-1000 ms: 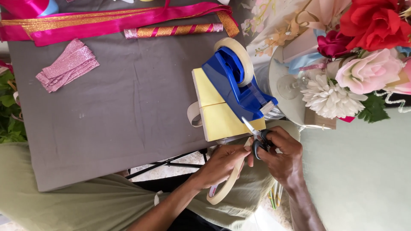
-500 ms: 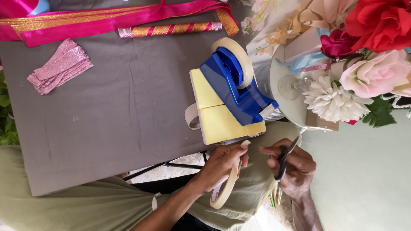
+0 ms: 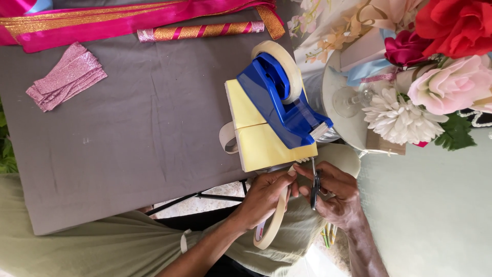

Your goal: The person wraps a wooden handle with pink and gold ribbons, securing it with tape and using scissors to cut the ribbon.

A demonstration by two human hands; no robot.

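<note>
My left hand pinches a cream tape roll below the table edge; my right hand's grip is closed round dark scissors. The blades sit close to my left fingertips, so a careless snip could nick them or cut crooked.

Grey-covered work table, pale green surround, soft daylight.
Table edge draped in olive-green cloth; dark metal stand legs over speckled floor underneath. Plain pale green surface at right. Green foliage at left edge. Bright patch at bottom; no hard shadows.
</note>
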